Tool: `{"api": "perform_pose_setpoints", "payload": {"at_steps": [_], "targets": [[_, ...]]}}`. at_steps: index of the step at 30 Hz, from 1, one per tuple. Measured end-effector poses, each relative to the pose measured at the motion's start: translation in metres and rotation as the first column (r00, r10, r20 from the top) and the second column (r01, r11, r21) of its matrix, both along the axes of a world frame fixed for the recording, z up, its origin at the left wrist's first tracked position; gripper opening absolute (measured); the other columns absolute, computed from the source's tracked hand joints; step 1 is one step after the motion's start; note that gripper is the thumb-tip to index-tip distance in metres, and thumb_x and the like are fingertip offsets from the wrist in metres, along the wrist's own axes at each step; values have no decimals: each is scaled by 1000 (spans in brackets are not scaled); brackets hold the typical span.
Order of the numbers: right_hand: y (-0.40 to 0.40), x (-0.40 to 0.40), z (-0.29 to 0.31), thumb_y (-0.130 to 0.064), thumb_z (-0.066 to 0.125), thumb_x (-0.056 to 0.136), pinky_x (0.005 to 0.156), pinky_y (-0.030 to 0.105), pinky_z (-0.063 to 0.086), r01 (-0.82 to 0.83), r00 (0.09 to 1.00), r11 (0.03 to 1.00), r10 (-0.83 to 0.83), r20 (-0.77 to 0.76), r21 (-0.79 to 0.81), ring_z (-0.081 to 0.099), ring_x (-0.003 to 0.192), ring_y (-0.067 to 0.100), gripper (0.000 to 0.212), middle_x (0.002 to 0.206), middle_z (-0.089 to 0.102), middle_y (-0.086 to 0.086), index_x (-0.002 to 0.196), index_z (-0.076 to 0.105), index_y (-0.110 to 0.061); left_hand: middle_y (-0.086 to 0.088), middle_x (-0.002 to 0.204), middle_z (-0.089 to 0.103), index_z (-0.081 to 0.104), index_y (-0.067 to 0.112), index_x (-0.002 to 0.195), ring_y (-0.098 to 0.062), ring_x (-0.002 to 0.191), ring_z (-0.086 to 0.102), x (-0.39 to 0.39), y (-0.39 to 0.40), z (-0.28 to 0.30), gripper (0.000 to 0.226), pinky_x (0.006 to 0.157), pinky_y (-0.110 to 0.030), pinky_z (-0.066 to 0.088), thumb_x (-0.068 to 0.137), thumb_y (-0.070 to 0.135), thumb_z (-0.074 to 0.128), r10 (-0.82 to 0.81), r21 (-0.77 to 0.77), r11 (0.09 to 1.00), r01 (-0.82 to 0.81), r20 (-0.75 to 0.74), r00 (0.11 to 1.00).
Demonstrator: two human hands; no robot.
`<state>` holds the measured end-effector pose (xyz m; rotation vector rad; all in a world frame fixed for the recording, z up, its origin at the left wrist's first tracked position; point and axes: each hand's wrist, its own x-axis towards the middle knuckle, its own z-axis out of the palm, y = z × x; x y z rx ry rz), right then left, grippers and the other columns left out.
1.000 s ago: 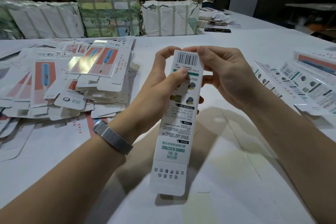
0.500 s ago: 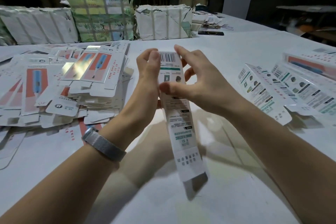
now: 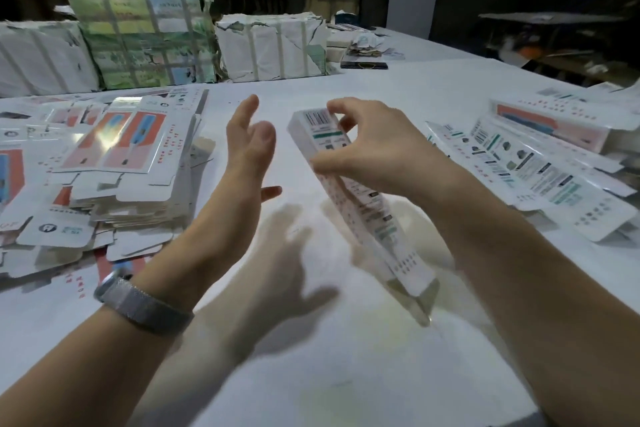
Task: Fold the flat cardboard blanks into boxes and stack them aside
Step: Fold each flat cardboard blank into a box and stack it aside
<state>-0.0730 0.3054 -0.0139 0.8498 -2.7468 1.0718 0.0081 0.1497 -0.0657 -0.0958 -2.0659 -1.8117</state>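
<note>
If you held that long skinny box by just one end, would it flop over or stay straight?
It probably stays straight: the box hangs tilted from the right hand, which pinches only its top end, and it shows no bend. It seems light, since a few fingertips carry it while the left hand is off it. Being thin card, it would likely crush if squeezed hard.
</note>
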Motion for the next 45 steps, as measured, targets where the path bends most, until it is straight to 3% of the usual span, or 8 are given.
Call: {"api": "perform_pose_setpoints", "payload": {"at_steps": [5, 17, 23, 27, 32, 38, 41, 45], "targets": [[18, -38, -15, -24, 73, 74, 81, 35, 55, 147, 987, 909, -159, -2, 390, 64, 100, 32, 39, 111, 67, 15, 108, 72, -5, 4, 129, 60, 50, 46, 117, -18, 122, 55, -9, -16, 4, 40, 87, -40, 49, 83, 62, 38, 97, 70, 993, -100, 34, 995], [60, -73, -19, -5, 54, 86, 78, 34, 48, 412, 911, 828, -385, -148, 380, 59, 102, 34, 32, 116, 63, 10, 110, 69, -19, 16, 100, 70, 66, 40, 98, -6, 101, 63, -4, -20, -3, 36, 80, -37, 50, 86, 61, 40, 118, -313, 941, -124, -38, 992], [26, -57, -25, -21, 64, 87, 77, 32, 41, 131, 983, 980, -109, -146, 152, 53, 87, 17, 23, 79, 51, -11, 108, 68, -29, -5, 124, 62, 63, 22, 119, -28, 120, 49, -6, -47, 2, 25, 98, -44, 40, 95, 29, 58, 469, -793, 476, -381, -137, 872], [4, -37, -35, -28, 68, 88, 71, 29, 36, -132, 976, 985, 148, -159, 109, 50, 76, 5, 18, 77, 54, -7, 105, 68, -32, -16, 155, 33, 43, 27, 139, -42, 148, 14, -1, -79, 4, 53, 118, -61, 10, 91, 44, 56, 730, -927, 149, -345, -132, 671], [-8, -26, -43, -30, 69, 87, 68, 21, 35, -266, 947, 958, 280, -159, 104, 50, 73, -4, 16, 77, 55, -10, 100, 67, -38, -21, 143, 42, 41, 20, 130, -46, 136, 31, 7, -97, 7, 46, 113, -59, 26, 91, 45, 46, 814, -966, 187, -178, 51, 578], [-11, -26, -46, -28, 70, 86, 71, 23, 35, -271, 945, 960, 279, -171, 69, 50, 73, -4, 16, 79, 58, -11, 97, 66, -39, -12, 132, 54, 48, 21, 127, -38, 136, 34, 3, -82, 10, 31, 114, -60, 19, 101, 34, 34, 777, -963, 142, -230, -35, 628], [-12, -27, -47, -28, 71, 86, 71, 24, 37, -249, 949, 968, 242, -203, -9, 53, 71, 3, 19, 75, 58, -11, 102, 67, -37, -8, 120, 64, 52, 24, 130, -33, 113, 50, 4, -72, 12, 32, 98, -50, 36, 104, 30, 34, 684, -911, 147, -386, -189, 705], [-13, -31, -43, -36, 68, 91, 70, 17, 43, -163, 983, 939, 127, -134, -303, 56, 70, 8, 48, 82, 57, -10, 135, 50, -37, 0, 103, 68, 63, 34, 127, -30, 99, 60, 3, -48, 22, 33, 81, -39, 45, 106, 19, 42, 365, -555, 776, -300, 6, 931]]}}
